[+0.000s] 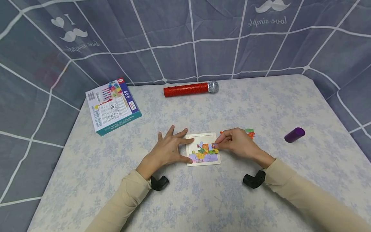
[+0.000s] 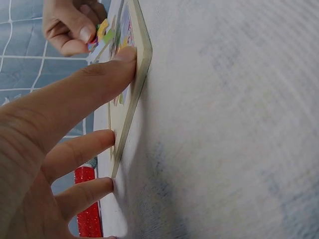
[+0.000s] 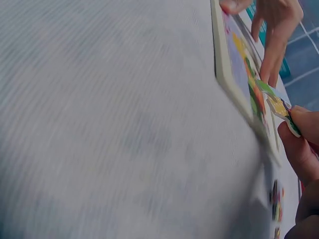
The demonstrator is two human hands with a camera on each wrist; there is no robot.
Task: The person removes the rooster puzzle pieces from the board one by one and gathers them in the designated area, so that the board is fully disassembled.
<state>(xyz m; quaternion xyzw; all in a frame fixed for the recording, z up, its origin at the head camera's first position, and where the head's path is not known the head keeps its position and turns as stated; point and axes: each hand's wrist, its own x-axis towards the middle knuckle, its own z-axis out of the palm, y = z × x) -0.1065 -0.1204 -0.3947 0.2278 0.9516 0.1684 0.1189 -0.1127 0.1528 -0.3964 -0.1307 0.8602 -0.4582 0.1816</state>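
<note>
L hand (image 1: 169, 147) steadies the puzzle tray (image 1: 204, 164), flat on the worktop (image 1: 203, 199), w/ spread fingers at its L edge while R hand (image 1: 239, 142) pinches a tilted pc (image 3: 279, 106) by its R side, which poss. knocks laid pcs (image 1: 202, 157) loose if lowered misaligned.

The puzzle tray (image 1: 204, 164) I steady looks like smooth, matt wood, and the piece (image 3: 279, 107) I pinch has a smooth printed face. The microphone (image 1: 185, 90) shows me a rough, glittery barrel and metallic mesh head. My sleeves (image 1: 310, 191) and the tablecloth (image 1: 200, 199) are matt cloth; the box (image 1: 114, 108) looks like printed card.
</note>
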